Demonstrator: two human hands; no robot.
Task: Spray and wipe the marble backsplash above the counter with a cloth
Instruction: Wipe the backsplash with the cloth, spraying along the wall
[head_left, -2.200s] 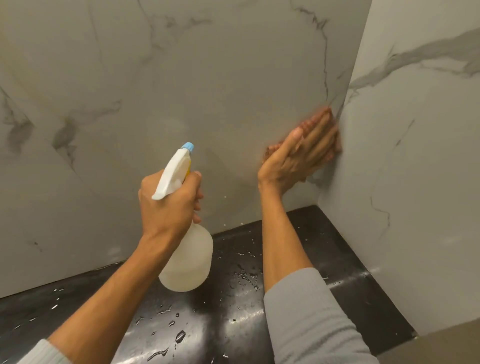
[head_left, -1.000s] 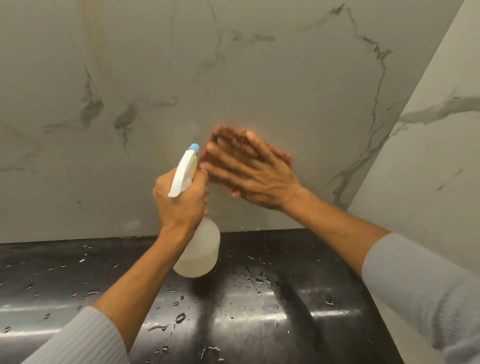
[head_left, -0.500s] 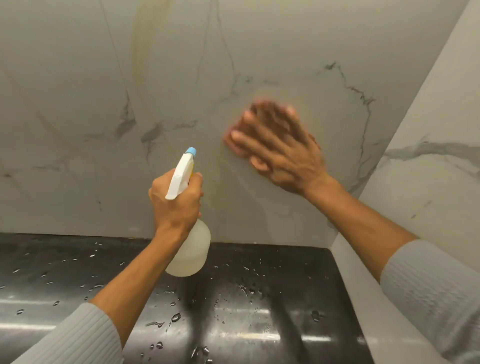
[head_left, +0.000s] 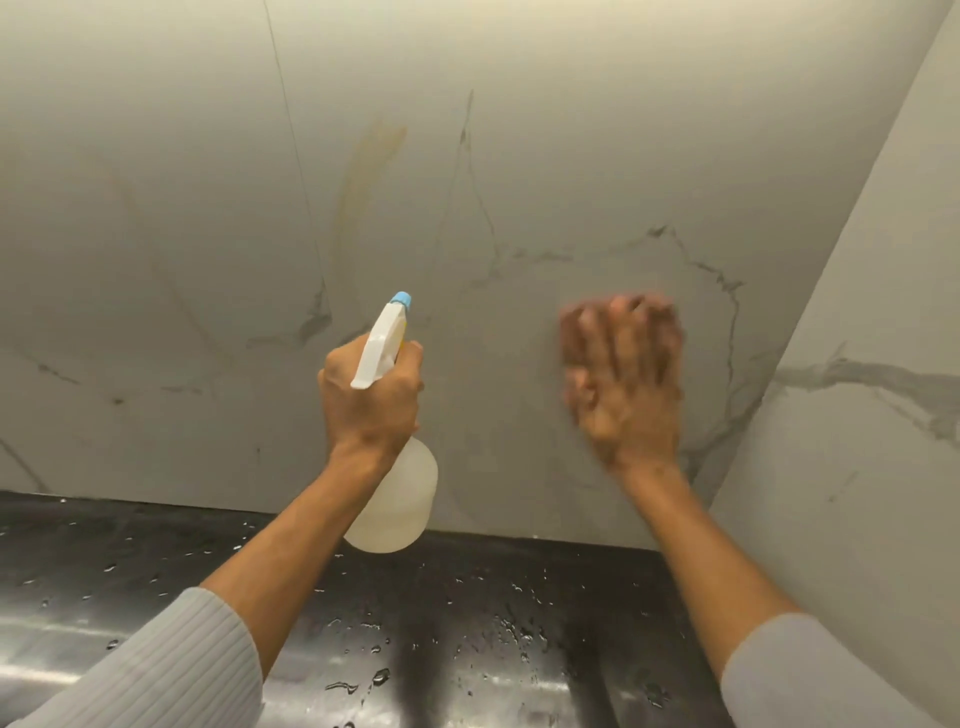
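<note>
**poster1:** Marble backsplash (head_left: 519, 156) with the right hand (head_left: 623, 384) pressed flat on it, toward the right, not far from the corner. Palm to the stone, fingers stretched out and pointing up. Heavily blurred though.

**poster2:** Any cloth under that palm?

**poster1:** Can't tell, tbh. Just a reddish smear around the fingertips, too blurry to call.

**poster2:** And the left hand (head_left: 371, 405)?

**poster1:** Wrapped tight round the neck of a spray bottle (head_left: 400, 499), held up in the air left of the right hand and well apart from it. White trigger head sticking up above the knuckles, blue nozzle (head_left: 401, 299) aimed at the wall. Translucent body hanging below the wrist, clear of the counter.

**poster2:** Further out?

**poster1:** Grey ribbed sleeves pushed up both forearms, left sleeve (head_left: 171, 670) and right sleeve (head_left: 810, 675). Glossy black counter (head_left: 467, 623) underneath, dotted with water droplets (head_left: 381, 675). Grey veins (head_left: 722, 280) running through the marble above and right of the right hand, plus a yellowish streak (head_left: 363, 176) higher up, above the bottle. Matching marble side wall (head_left: 857, 467) on the right, meeting the backsplash at the corner.
</note>
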